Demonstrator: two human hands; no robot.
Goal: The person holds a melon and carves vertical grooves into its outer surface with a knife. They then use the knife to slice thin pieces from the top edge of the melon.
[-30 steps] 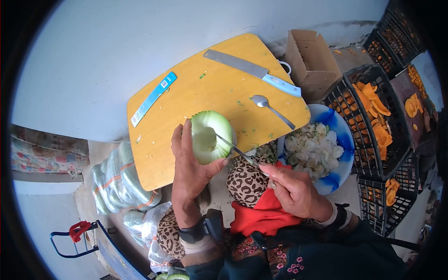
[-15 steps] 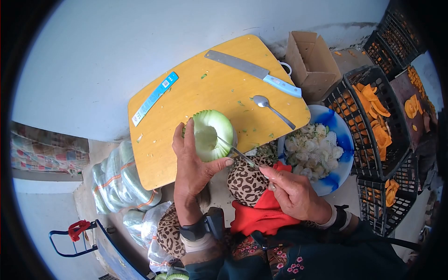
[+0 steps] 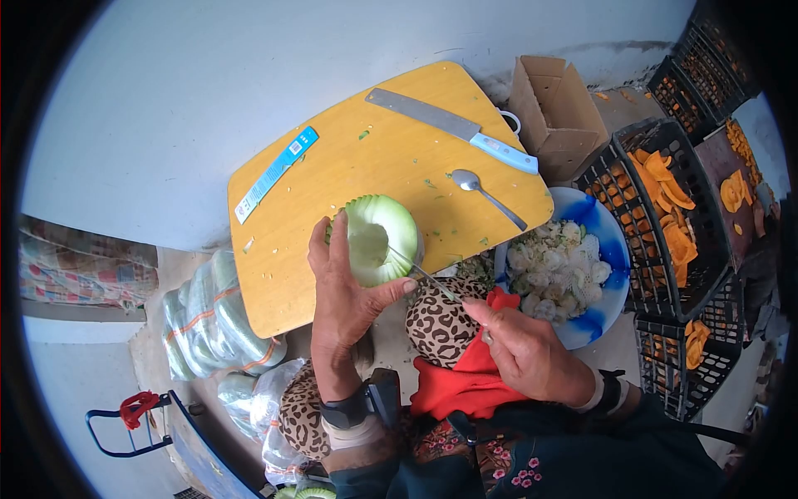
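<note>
A hollowed pale-green melon (image 3: 401, 218) with a notched, ridged rim stands at the near edge of the yellow table (image 3: 324, 183). My left hand (image 3: 345, 287) is wrapped round its left and near sides, thumb toward me. In my right hand (image 3: 532, 353) is a thin carving knife (image 3: 434, 281), its blade slanting up and left over the melon's near-right wall into the hollow. The handle is mostly hidden by my fingers, and the exact tip is hard to make out.
On the table lie a large blue-handled knife (image 3: 432, 114), a spoon (image 3: 480, 190) and a blue-and-white sleeve (image 3: 278, 175). A blue-white basin (image 3: 613, 287) holds pale scraps. Black crates (image 3: 657, 291) with orange pieces and a cardboard box (image 3: 573, 137) stand right; wrapped melons (image 3: 208, 320) lie left.
My right hand has turned slightly and shifted a little to the right and down, with the knife still at the melon's wall. The left hand and melon stay nearly in place.
</note>
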